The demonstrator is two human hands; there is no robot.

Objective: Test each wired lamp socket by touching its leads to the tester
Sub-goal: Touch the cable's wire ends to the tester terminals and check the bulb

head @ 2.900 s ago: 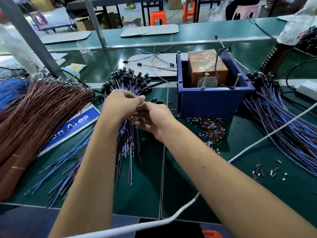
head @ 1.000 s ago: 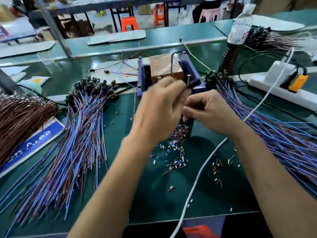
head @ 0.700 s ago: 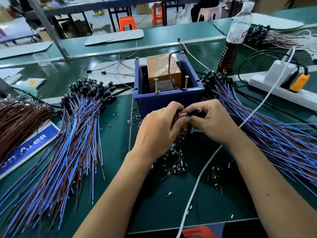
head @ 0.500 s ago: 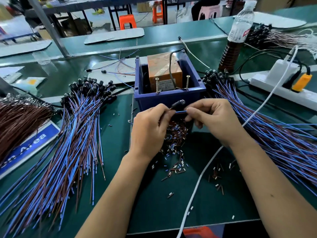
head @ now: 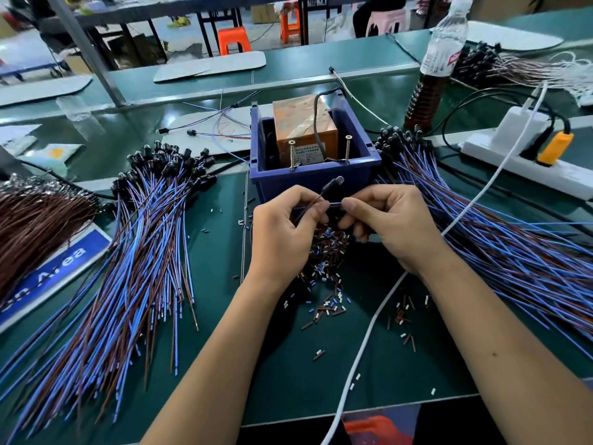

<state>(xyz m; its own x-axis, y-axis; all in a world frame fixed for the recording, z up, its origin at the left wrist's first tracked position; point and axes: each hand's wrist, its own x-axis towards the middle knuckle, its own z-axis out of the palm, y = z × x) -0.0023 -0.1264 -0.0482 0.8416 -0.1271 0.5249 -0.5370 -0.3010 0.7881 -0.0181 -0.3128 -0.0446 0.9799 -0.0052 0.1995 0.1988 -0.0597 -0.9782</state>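
A small black lamp socket [head: 332,185] with blue and brown leads is held just in front of the blue bin [head: 316,179]. My left hand [head: 284,232] pinches the leads right below the socket. My right hand [head: 393,223] pinches the blue lead a little to the right. In the bin sits the tester [head: 305,130], an orange-wrapped block with two upright screws [head: 347,149] at its front. The socket is below the screws and apart from them. One pile of wired sockets [head: 141,239] lies on the left, another pile of sockets [head: 500,239] on the right.
Cut insulation bits [head: 324,261] litter the green mat under my hands. A white cable [head: 369,329] runs from the near edge to a power strip [head: 526,159] at the right. A bottle [head: 436,65] stands behind the bin. Brown wire bundle [head: 35,226] and a blue sign [head: 54,268] at left.
My hands came from the left pile to the bin with one socket, raised it to the screws, then lowered it. In the last half second they barely moved.
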